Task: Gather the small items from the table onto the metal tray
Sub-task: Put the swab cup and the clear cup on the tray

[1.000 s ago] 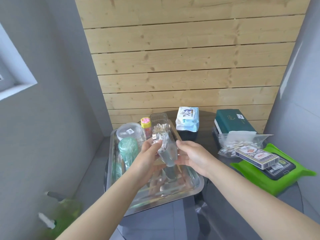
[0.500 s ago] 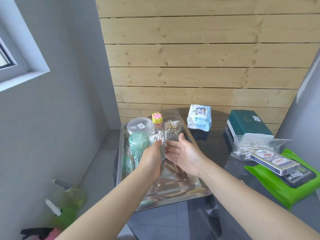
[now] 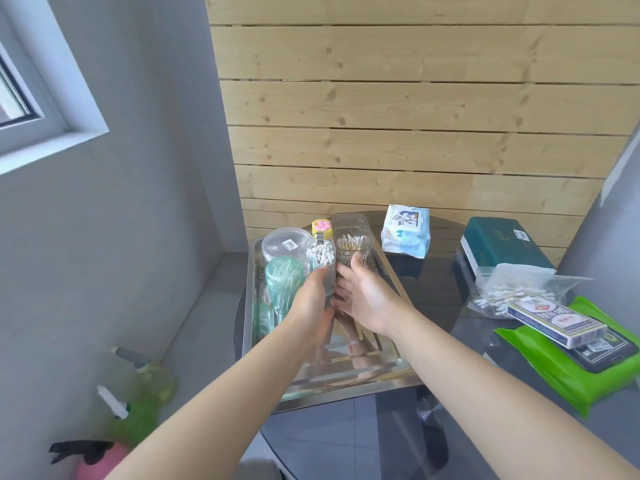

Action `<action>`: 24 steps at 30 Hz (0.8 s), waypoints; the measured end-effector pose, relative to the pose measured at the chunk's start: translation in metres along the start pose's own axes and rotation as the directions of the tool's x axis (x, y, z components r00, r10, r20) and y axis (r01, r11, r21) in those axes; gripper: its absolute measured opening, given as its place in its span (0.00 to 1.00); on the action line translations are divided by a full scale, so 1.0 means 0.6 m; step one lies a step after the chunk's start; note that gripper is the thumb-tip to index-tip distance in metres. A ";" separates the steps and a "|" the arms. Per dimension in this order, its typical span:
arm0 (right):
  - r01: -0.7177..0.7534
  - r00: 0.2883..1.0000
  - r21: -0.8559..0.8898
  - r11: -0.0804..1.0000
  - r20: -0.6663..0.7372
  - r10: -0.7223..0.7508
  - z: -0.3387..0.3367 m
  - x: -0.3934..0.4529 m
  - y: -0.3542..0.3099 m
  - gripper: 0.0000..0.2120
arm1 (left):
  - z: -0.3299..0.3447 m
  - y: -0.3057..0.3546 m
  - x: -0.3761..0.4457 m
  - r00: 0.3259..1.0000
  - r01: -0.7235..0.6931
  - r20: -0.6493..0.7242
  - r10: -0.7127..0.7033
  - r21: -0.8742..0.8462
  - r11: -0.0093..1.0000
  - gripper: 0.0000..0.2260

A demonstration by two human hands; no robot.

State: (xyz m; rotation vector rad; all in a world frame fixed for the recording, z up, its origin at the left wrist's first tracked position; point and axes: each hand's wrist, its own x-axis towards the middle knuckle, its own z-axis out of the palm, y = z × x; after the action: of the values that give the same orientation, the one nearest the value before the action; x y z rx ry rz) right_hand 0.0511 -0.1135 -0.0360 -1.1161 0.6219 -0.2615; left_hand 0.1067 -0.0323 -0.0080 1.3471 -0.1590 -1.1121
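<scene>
On the floor at the far left stand a pink spray bottle (image 3: 93, 460) and two green bottles (image 3: 138, 396), all blurry. Next comes the metal tray (image 3: 346, 393), which sits on the left part of the dark round worktop (image 3: 440, 244). At the back of the tray are a green cup of swabs (image 3: 284, 282), a clear round tub (image 3: 285, 242) and a small yellow box with a pink top (image 3: 322, 228).

The left hand (image 3: 311, 303) is wrapped around a clear cup of white cotton swabs (image 3: 321, 261). The cup stands upright over the tray; the hand hides its bottom. Just beside it is a clear tall cup of wooden sticks (image 3: 353, 245), also on the tray. The right hand (image 3: 367, 299) is open, with its fingers spread. Its fingertips (image 3: 356, 263) touch the stick cup, and it holds nothing.

Farther right on the worktop lie a white and blue wipes pack (image 3: 405, 233) and a dark green box (image 3: 502, 244). A clear bag of cotton swabs (image 3: 512, 289) lies near the box. At the far right, a box of playing cards (image 3: 554, 320) rests on a bright green wipes pack (image 3: 575, 368).
</scene>
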 end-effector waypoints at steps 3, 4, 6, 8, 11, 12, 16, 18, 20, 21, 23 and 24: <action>0.029 1.000 0.040 0.999 -0.001 -0.029 -0.005 -0.002 -0.006 0.30 | 0.000 0.001 0.001 0.999 -0.007 0.031 0.008 -0.036 0.999 0.18; 0.042 0.999 0.055 0.998 -0.013 -0.041 -0.007 -0.003 -0.008 0.32 | 0.001 0.002 -0.001 0.999 -0.016 0.033 0.017 -0.036 0.999 0.19; 0.061 0.997 0.072 0.996 -0.051 -0.057 -0.008 -0.008 -0.011 0.34 | 0.005 0.003 -0.007 0.999 -0.022 0.040 0.024 -0.039 0.999 0.20; 0.078 0.992 0.059 0.995 -0.102 -0.072 -0.014 -0.012 -0.010 0.34 | 0.012 0.005 -0.013 0.998 -0.023 0.052 0.026 -0.052 0.998 0.20; 0.083 0.980 -0.026 0.996 -0.179 -0.087 -0.029 -0.028 -0.006 0.33 | 0.021 0.008 -0.021 0.995 -0.063 0.082 0.064 -0.023 0.998 0.16; 0.082 0.977 -0.068 0.994 -0.194 -0.094 -0.036 -0.037 -0.005 0.33 | 0.023 0.009 -0.022 0.994 -0.072 0.077 0.073 -0.016 0.997 0.17; 0.070 0.966 -0.188 0.980 -0.230 -0.114 -0.063 -0.070 -0.003 0.31 | 0.027 0.007 -0.017 0.996 -0.063 0.057 0.063 0.005 0.998 0.22; 0.064 0.957 -0.233 0.970 -0.261 -0.125 -0.073 -0.083 -0.004 0.29 | 0.028 -0.001 -0.010 0.997 -0.070 -0.011 0.072 0.125 0.990 0.21; 0.078 0.942 -0.265 0.961 -0.295 -0.158 -0.082 -0.095 -0.007 0.27 | 0.030 -0.009 -0.005 0.989 -0.093 -0.075 0.124 0.328 0.940 0.20; 0.091 0.932 -0.281 0.955 -0.315 -0.181 -0.089 -0.098 -0.009 0.26 | 0.034 -0.012 -0.005 0.983 -0.117 -0.080 0.162 0.405 0.907 0.20; 0.108 0.903 -0.299 0.948 -0.369 -0.220 -0.103 -0.103 -0.014 0.24 | 0.046 -0.014 -0.006 0.970 -0.197 -0.035 0.242 0.473 0.859 0.18; 0.110 0.884 -0.307 0.945 -0.404 -0.234 -0.110 -0.104 -0.017 0.22 | 0.054 -0.014 -0.008 0.967 -0.223 0.000 0.254 0.483 0.847 0.17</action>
State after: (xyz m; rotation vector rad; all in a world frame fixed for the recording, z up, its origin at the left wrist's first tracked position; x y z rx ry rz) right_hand -0.0366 -0.1367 -0.0253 -1.4001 0.9808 -0.6082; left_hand 0.0785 -0.0497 -0.0030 1.7472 -0.5734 -0.8418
